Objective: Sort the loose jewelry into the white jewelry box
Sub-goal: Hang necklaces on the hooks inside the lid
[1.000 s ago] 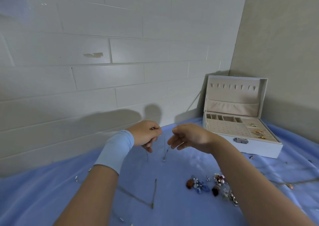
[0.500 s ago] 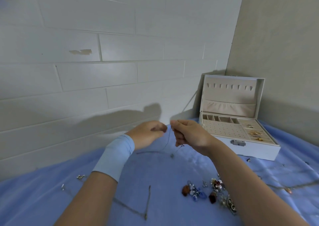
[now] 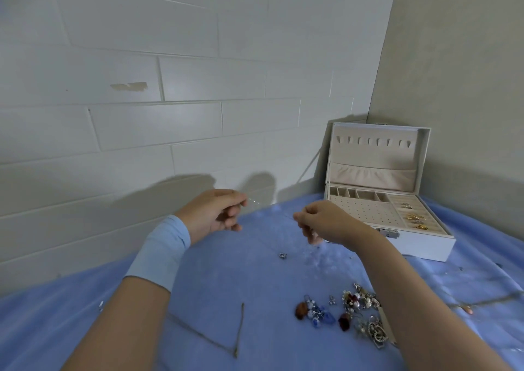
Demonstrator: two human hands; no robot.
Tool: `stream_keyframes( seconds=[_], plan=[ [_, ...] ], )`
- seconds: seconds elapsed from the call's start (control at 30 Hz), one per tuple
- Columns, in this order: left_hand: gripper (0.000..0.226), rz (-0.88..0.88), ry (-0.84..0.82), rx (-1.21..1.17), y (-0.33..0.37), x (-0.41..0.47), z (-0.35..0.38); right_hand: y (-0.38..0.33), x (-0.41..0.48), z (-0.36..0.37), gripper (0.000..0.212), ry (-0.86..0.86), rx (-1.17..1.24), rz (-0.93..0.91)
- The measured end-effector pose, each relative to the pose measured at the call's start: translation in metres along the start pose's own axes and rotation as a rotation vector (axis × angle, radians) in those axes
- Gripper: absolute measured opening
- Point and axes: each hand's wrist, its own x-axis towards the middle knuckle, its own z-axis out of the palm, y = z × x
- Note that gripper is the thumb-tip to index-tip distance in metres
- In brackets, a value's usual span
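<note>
My left hand [image 3: 217,214] and my right hand [image 3: 320,222] are raised above the blue cloth, each pinching an end of a thin silver necklace. Its chain sags between them and a small pendant [image 3: 282,255] hangs low at the middle. The white jewelry box [image 3: 425,243] stands open at the right by the wall corner, with a few gold pieces [image 3: 415,217] in its right-hand slots. A pile of loose jewelry [image 3: 348,312] lies on the cloth beneath my right forearm.
Another thin chain [image 3: 238,331] lies on the blue cloth [image 3: 226,285] near the front, and one more chain [image 3: 487,302] lies at the far right. Tiny pieces are scattered near the box. White brick wall behind, grey wall to the right.
My hands have drawn apart, stretching the necklace out between them; earlier they were close together with the chain dangling below.
</note>
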Motion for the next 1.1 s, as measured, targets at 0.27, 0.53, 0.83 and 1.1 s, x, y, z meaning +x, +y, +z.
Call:
stream_keyframes(
  seconds=[0.27,0.53,0.83,1.1],
  plan=[
    [0.014,0.152,-0.060,0.398,0.012,-0.001,0.052,-0.022,-0.010,-0.002,0.032,-0.195,0.331,-0.140],
    [0.014,0.150,-0.043,0.560,0.039,0.015,0.066,-0.020,-0.017,-0.038,0.022,-0.177,0.418,-0.132],
    [0.012,0.187,-0.061,0.527,0.085,0.077,0.106,-0.032,0.002,-0.126,0.023,0.145,0.480,-0.123],
    [0.028,0.251,0.142,0.486,0.088,0.166,0.156,-0.013,0.060,-0.168,0.019,0.578,0.166,-0.098]
  ],
)
